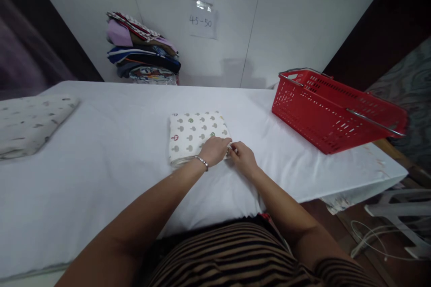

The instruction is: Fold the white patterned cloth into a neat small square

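Note:
A white folded cloth [193, 130] with a small mushroom print lies flat on the covered table in front of me. My left hand [215, 149], with a bracelet at the wrist, rests across its near right part, fingers closed at the right edge. At the near right corner, my right hand [243, 158] is closed, pinching the cloth's edge between thumb and fingers. The two hands almost meet there. Layered folds show along the cloth's near side. Part of the right edge is hidden under my fingers.
A red plastic basket [313, 114] with metal handles stands at the right of the white-covered table [111, 179]. Another printed folded cloth [30, 121] lies at far left. Behind, a stack of folded fabrics [144, 51] leans near the wall. A white plastic stool [400, 210] stands at lower right.

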Demonstrator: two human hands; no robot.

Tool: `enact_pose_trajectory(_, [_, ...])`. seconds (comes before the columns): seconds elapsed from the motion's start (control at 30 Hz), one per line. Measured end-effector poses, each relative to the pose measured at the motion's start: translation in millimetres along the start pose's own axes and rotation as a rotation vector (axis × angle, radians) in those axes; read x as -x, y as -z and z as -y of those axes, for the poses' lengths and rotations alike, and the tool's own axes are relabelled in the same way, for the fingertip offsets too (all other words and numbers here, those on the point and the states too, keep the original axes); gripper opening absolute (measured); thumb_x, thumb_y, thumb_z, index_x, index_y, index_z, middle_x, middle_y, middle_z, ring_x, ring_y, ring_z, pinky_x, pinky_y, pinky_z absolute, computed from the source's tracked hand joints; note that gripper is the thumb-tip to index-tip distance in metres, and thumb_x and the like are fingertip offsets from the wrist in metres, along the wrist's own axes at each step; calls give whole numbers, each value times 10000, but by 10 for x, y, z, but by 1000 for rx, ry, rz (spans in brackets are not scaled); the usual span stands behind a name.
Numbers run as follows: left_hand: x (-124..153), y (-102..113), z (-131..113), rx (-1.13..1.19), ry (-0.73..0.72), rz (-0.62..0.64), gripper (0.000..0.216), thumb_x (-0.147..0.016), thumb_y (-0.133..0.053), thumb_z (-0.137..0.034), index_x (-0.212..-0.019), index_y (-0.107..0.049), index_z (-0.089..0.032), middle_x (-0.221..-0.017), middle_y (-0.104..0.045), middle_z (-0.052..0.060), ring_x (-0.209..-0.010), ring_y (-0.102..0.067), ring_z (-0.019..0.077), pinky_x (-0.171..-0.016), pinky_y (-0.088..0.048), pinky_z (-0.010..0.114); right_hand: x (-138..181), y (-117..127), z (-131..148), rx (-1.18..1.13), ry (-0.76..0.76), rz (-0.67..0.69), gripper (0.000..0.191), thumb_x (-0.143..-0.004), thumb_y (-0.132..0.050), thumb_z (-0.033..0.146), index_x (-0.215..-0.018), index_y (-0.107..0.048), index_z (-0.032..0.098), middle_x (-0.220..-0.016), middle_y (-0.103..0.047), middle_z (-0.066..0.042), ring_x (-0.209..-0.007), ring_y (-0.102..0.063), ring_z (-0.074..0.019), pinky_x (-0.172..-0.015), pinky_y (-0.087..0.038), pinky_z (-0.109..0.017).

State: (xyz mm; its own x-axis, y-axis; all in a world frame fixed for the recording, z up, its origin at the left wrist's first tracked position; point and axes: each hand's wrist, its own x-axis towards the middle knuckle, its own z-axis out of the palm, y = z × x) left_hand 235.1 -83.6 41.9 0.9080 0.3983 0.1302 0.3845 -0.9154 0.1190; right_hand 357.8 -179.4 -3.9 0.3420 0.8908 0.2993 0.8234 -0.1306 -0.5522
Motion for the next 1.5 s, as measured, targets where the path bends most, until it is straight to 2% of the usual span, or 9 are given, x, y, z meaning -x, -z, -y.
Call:
enact_pose_trajectory(0.27, [168,-180,74,92,14,-125,169,-850,-489,-291,-987,-536,-203,-1008,-612,34,-956,-545,183,-801,-392,320,-4,-13,-96,-94,115,-12,144,-866,-480,267,-921,-609,234,-805,-577,3,-737,-532,-129,-660,-396,-231])
enact_pose_trajectory(0.47, [150,-186,15,37,43,-131,149,-846,-498,-293,-957,-531,-199,-969,-599,38,-944,-529,194,-794,-384,334,20,-4,-110,-6,157,-9,148,-880,-452,248,-935,-589,236,-829,-582,-9,-800,-542,-146,-683,-400,-245])
enact_pose_trajectory(0.63, [112,-181,-65,-3,55,-150,133,-831,-497,-224,-957,-529,-195,-965,-589,35,-943,-516,194,-785,-376,338,49,-11,-121,27,186,-31,154,-878,-437,222,-947,-575,222,-831,-577,-19,-804,-544,-153,-682,-404,-250])
enact_pose_trajectory(1.13, [37,-224,-136,-70,114,-98,140,-854,-453,-234,-940,-541,-166,-956,-564,75,-943,-499,221,-776,-370,360,78,-13,-112,-28,150,-57,160,-873,-444,247,-936,-589,223,-815,-586,-14,-752,-546,-143,-686,-421,-247])
enact_pose_trajectory(1.37, [97,-143,4,33,-27,-78,196,-860,-465,-268,-1034,-536,-214,-998,-576,41,-951,-514,191,-791,-388,327,83,2,-104,-26,150,-31,174,-883,-437,271,-949,-593,228,-829,-592,-19,-782,-550,-147,-706,-422,-249])
enact_pose_trajectory(1.5, [60,-89,43,15,-43,-22,208,-851,-494,-281,-1043,-557,-233,-1003,-586,37,-942,-529,188,-765,-388,313,81,2,-95,-27,143,-29,183,-881,-428,265,-960,-589,229,-823,-590,-22,-790,-550,-153,-700,-426,-256])
